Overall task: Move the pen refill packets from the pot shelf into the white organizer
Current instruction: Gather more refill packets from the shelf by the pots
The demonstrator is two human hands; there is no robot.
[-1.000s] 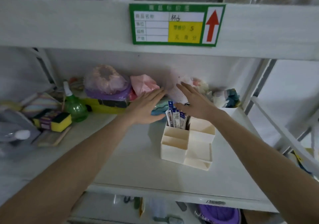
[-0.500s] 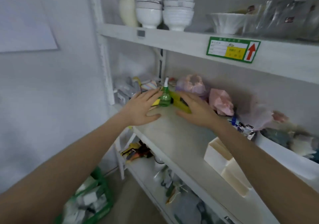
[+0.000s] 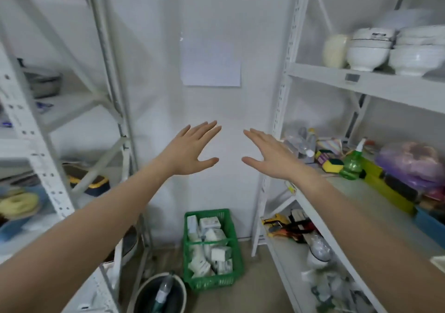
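While both hands (image 3: pixel 192 150) (image 3: pixel 272 154) hang spread and empty, the green crate (image 3: pixel 233 259) holds white boxes (image 3: pixel 212 247).

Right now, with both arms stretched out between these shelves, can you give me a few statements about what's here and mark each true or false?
1. Both hands are empty, fingers spread. True: the left hand and right hand hold nothing.
2. The green crate on the floor is empty. False: it holds white boxes.
3. White bowls stand stacked on the upper right shelf. True.
4. The green spray bottle sits on the left rack. False: it is on the right shelf, beside a yellow sponge.
5. The right hand is gripping the spray bottle. False: it hovers apart from it, in front of the wall.
6. A sheet of paper is on the back wall. True.
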